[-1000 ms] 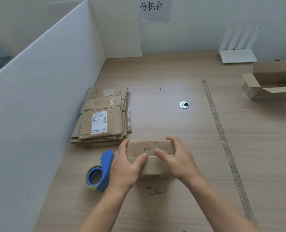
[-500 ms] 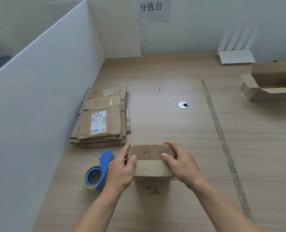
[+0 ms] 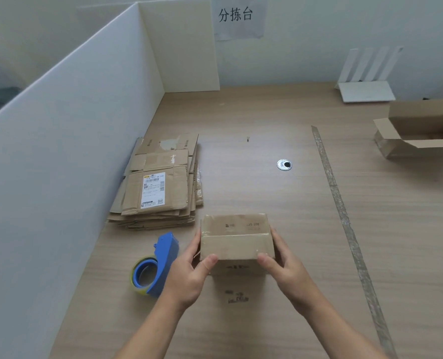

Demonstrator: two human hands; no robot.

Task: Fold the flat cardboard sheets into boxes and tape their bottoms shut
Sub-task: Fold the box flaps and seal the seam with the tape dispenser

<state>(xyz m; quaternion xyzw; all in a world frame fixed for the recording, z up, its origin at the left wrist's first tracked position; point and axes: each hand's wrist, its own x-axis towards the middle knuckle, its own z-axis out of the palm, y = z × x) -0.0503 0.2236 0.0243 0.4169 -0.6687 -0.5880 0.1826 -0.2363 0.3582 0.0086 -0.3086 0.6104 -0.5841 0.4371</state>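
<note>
Brown corrugated cardboard: one small rectangular box [image 3: 237, 238]. Its upper face is two flaps meeting at a straight seam under glossy clear tape, with faint print on the far flap. We hold it between both hands. Our left hand [image 3: 189, 273] grips its left end, thumb curled onto the near edge; our right hand [image 3: 285, 268] grips its right end likewise. Whether it rests on the woodgrain table [image 3: 267, 198] or sits just above it, we cannot tell.

Left of the box, just beside our left hand: one tape dispenser [image 3: 163, 257] of blue moulded plastic, carrying a round roll of clear yellowish tape.

Beyond the box, to its left: one stack of flat cardboard sheets [image 3: 163, 187], creased, with uneven edges. The top sheet bears a white printed label.

Right of the box: one long, wrinkled strip of tape [image 3: 339, 203] stuck along the table.

Far right of the box, well apart: one open cardboard box [image 3: 420, 130], flaps spread.

Beyond the box: one small round metal grommet [image 3: 284, 165].

Far left of the box: one smooth white partition board [image 3: 59, 151], upright.
</note>
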